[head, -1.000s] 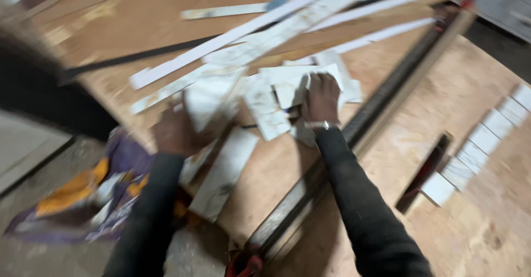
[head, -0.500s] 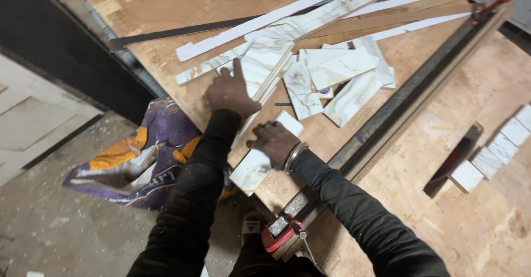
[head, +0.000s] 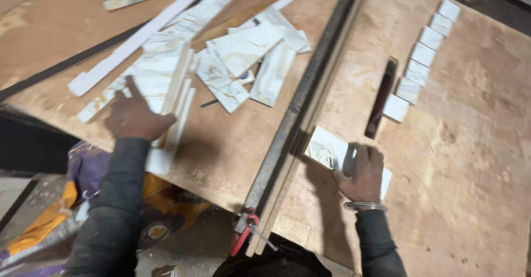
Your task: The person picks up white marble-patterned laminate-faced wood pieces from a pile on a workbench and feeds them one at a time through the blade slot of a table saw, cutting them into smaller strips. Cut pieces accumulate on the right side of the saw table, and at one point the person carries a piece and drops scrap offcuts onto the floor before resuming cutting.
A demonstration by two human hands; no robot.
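My right hand point(head: 362, 172) presses flat on a white marbled tile piece point(head: 327, 147) that lies on the plywood table point(head: 475, 144), just right of a long metal guide rail point(head: 310, 89). On the left side my left hand point(head: 135, 116) rests on a stack of long marbled tile strips point(head: 171, 89) at the table's near edge. Its fingers are spread over the stack. More marbled offcuts point(head: 243, 61) lie scattered between the stack and the rail.
A row of small white tile squares point(head: 423, 53) runs along the far right, beside a dark slot point(head: 381, 97) in the table. A red-handled clamp point(head: 246, 233) holds the rail's near end. A purple and orange bag point(head: 138, 210) lies on the floor below.
My right hand has carried a tile piece from the left side across the rail and set it down on the right. My left hand stays on the strip stack.
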